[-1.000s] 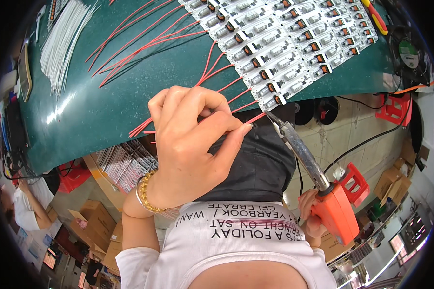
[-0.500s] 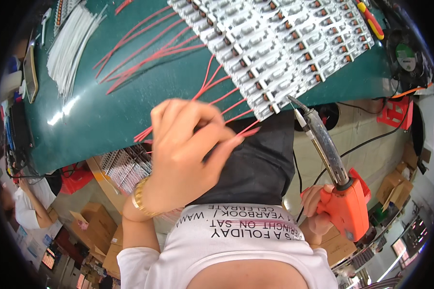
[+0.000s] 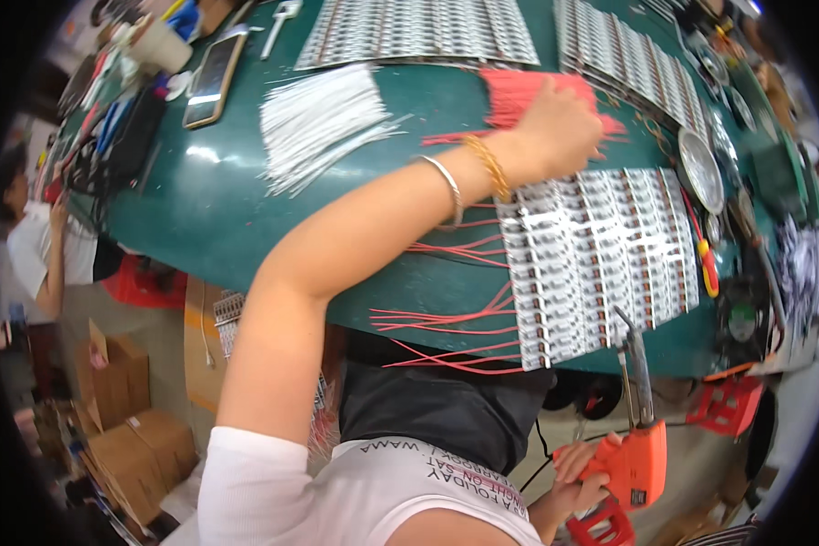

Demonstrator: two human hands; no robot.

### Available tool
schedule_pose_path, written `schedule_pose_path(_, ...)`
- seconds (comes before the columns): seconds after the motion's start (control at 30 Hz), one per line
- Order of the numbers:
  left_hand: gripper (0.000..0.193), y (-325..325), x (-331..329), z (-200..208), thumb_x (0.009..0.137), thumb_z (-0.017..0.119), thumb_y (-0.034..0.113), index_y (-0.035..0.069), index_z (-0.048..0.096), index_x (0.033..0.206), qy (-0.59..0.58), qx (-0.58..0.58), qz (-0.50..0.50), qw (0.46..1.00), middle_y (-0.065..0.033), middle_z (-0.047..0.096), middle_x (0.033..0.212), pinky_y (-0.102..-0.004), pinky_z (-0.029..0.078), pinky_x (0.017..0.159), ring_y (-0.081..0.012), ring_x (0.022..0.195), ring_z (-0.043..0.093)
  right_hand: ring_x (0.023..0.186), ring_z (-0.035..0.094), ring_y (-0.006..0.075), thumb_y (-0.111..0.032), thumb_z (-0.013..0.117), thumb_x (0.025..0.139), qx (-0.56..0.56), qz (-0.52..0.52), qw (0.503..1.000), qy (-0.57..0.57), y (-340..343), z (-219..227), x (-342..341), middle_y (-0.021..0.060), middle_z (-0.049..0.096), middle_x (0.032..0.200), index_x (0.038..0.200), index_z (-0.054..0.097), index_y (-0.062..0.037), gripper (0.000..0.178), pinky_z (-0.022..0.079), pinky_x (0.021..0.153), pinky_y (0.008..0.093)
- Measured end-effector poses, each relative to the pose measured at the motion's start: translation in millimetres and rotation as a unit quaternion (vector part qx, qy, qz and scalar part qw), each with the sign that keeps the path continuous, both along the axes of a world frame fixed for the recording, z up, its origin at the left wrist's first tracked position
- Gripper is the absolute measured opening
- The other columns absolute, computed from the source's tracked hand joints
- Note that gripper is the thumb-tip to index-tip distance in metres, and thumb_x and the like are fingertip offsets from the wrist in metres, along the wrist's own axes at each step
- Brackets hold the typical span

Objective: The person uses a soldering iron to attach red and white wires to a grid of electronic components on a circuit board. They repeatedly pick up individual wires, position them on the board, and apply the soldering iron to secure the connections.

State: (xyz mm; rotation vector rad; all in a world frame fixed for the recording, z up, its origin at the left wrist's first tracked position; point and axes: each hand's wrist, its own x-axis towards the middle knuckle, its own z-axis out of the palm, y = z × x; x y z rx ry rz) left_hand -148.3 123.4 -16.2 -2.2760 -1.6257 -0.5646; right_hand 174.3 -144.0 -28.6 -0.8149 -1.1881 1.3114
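My left hand (image 3: 559,132) reaches across the table onto a bundle of red wires (image 3: 514,96). Its fingertips are hidden behind the hand, so I cannot see if any wire is between them. In my right hand (image 3: 580,478), low at the right, is an orange soldering gun (image 3: 641,464) with a metal barrel. Its tip points up, close to the lower edge of a panel of small circuit boards (image 3: 600,264). Several red wires (image 3: 464,314) stick out to the left from the panel's left edge.
White wires (image 3: 323,123) lie in a pile left of the red ones. More board panels (image 3: 418,32) lie at the far side. A phone (image 3: 216,77), a round metal dish (image 3: 700,170) and a red-yellow screwdriver (image 3: 708,267) rest on the green table (image 3: 218,205). Another person (image 3: 50,241) sits at far left.
My left hand has left the wires at the panel's left edge and moved up and right to the red bundle. The soldering gun stays in my right hand. The whole view has shifted.
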Motion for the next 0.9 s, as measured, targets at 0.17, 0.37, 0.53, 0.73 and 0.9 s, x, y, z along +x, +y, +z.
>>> schedule_pose_path(0.17, 0.02, -54.0, -61.8, 26.7, 0.081, 0.07, 0.028, 0.008, 0.065, 0.078, 0.063, -0.065, 0.109, 0.99, -0.0095, 0.065, 0.076, -0.0446, 0.042, 0.078, -0.0285, 0.08, 0.064, 0.04, 0.038, 0.0102, -0.042, 0.055, 0.097, -0.044, -0.062, 0.996, -0.039, -5.2, -2.1, 5.4, -0.0003, 0.04, 0.051, 0.133, 0.038, 0.0057, 0.062, 0.038, 0.042, 0.0249)
schedule_pose_path(0.37, 0.012, -146.4, -165.6, 23.1, 0.079, 0.071, 0.016, 0.005, 0.066, 0.081, 0.063, -0.093, 0.258, 0.96, -0.0119, 0.066, 0.077, -0.0438, 0.042, 0.076, -0.0302, 0.081, 0.062, 0.041, 0.038, 0.0101, -0.043, 0.06, 0.095, -0.042, -0.01, 0.998, -0.045, 3.7, -6.4, -2.2, -0.0005, 0.041, 0.052, 0.134, 0.038, 0.0064, 0.066, 0.036, 0.043, 0.0238)
schedule_pose_path(0.53, 0.008, -143.9, -176.8, 11.5, 0.08, 0.069, 0.011, 0.003, 0.066, 0.082, -0.062, -0.089, 0.203, 0.973, -0.0118, 0.067, 0.077, -0.0419, 0.043, 0.077, -0.0314, 0.08, 0.062, 0.043, 0.04, 0.0093, -0.043, 0.06, 0.094, 0.014, 0.028, 0.995, -0.091, 16.5, -4.5, -19.6, -0.0014, 0.043, 0.053, 0.134, 0.04, 0.0076, 0.067, 0.036, 0.045, 0.0245)
schedule_pose_path(0.73, 0.009, -149.5, -169.4, 24.6, 0.083, 0.067, 0.007, 0.002, 0.062, 0.077, -0.147, -0.007, 0.169, 0.975, -0.0104, 0.066, 0.071, -0.0353, 0.045, 0.07, -0.0257, 0.062, 0.061, 0.045, 0.041, 0.0084, -0.05, 0.06, 0.092, 0.053, 0.022, 0.967, -0.249, 30.7, 23.9, -61.8, -0.0025, 0.043, 0.055, 0.133, 0.041, 0.0109, 0.076, 0.038, 0.049, 0.0247)
schedule_pose_path(0.9, 0.012, -151.5, -129.2, 40.7, 0.084, 0.07, 0.009, -0.001, 0.065, 0.081, -0.423, -0.183, 0.087, 0.883, -0.0055, 0.064, 0.07, -0.0258, 0.045, 0.062, -0.011, 0.064, 0.055, 0.045, 0.042, 0.0083, -0.058, 0.062, 0.088, -0.015, 0.005, 0.958, -0.287, 46.0, 45.3, -89.6, -0.0024, 0.043, 0.056, 0.132, 0.041, 0.0122, 0.085, 0.038, 0.05, 0.0245)
